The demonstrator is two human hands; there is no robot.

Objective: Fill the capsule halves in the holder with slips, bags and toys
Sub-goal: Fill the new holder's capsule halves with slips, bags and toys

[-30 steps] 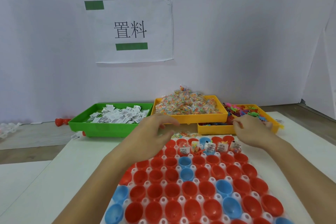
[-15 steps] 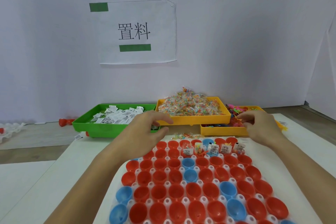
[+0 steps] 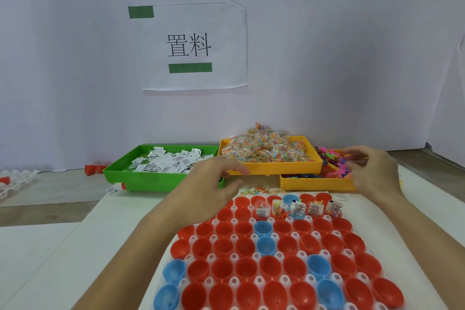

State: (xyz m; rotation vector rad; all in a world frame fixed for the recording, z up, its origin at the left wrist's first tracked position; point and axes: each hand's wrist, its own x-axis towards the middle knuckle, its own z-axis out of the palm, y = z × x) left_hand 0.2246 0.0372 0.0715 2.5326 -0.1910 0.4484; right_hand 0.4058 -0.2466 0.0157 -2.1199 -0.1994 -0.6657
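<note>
Your left hand [image 3: 208,191] hovers over the far left corner of the holder [image 3: 276,272], fingers loosely spread toward the trays and grasping nothing. Your right hand [image 3: 372,173] is beyond the holder's far right corner, over the toy tray [image 3: 314,184], its fingertips [image 3: 352,156] down among the toys [image 3: 332,161]; whether it has pinched one I cannot tell.

The holder lies on the white table [image 3: 75,259] right in front of you, its sockets full of open capsule halves [image 3: 246,269], mostly red with a few blue. In its second row from the far edge, five halves toward the right already carry a slip and toy [image 3: 297,209]; the rest look unfilled.

Behind the holder stand three trays: the green slip tray [image 3: 151,181] to the far left with white slips [image 3: 166,161], the bag tray [image 3: 276,168] behind the middle, heaped with bags [image 3: 266,146], and the toy tray to the far right, partly tucked under the bag tray. A few loose bags [image 3: 259,189] lie just beyond the holder's far edge.

A paper sign [image 3: 193,45] hangs on the wall above the trays.
</note>
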